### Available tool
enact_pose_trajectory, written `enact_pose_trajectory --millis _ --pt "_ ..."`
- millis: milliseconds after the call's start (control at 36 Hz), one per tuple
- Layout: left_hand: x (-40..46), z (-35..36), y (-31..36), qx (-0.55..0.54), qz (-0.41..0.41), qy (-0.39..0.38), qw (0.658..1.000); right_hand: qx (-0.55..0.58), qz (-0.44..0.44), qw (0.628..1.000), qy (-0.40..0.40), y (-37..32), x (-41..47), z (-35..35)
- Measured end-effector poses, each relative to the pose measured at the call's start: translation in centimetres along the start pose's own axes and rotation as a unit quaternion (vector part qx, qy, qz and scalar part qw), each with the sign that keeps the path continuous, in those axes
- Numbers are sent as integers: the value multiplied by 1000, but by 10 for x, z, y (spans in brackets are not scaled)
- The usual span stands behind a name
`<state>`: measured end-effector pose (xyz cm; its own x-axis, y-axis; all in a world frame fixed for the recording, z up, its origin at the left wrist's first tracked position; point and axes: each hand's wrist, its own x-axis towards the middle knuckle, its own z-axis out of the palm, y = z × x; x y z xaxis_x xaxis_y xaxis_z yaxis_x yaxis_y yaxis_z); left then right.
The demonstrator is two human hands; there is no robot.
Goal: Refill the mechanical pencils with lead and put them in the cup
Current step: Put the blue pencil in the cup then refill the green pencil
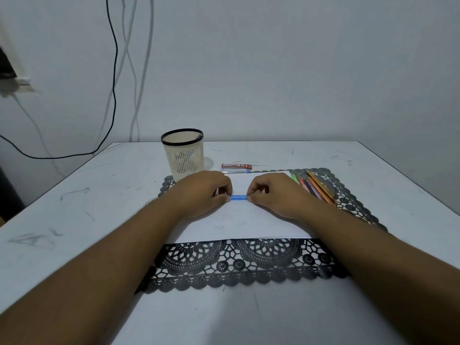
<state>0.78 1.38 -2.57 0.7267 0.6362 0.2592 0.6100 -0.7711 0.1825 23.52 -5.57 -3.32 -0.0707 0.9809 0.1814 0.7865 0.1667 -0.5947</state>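
Note:
A blue mechanical pencil [238, 197] lies level between my two hands, just above a white sheet of paper [239, 220]. My left hand [206, 192] pinches its left end and my right hand [271, 194] pinches its right end; both ends are hidden by my fingers. Behind my left hand stands a cream slotted cup [183, 155] with a black rim, and something bluish shows faintly through its slots. Beyond the paper lie a red lead case [236, 166] and a clear lead tube with a blue end [236, 171]. Several coloured pencils [315, 186] lie to the right.
A black lace placemat [249, 262] lies under the paper on a white table [74, 220] marked with pencil scribbles. Black and white cables [114, 70] hang down the wall at the back left. The table's far edge meets the wall.

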Motion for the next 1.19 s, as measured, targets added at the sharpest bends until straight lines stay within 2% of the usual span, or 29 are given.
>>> enact_pose_trajectory --millis 361,722,1194 --pt "-1 -3 -3 -32 -7 -4 999 -39 -15 999 10 2 2 0" --pt "-3 -3 -5 -34 -19 -6 999 -42 19 998 47 12 11 3" --pt "-2 0 -6 -42 5 11 999 33 20 998 49 10 3 -5"
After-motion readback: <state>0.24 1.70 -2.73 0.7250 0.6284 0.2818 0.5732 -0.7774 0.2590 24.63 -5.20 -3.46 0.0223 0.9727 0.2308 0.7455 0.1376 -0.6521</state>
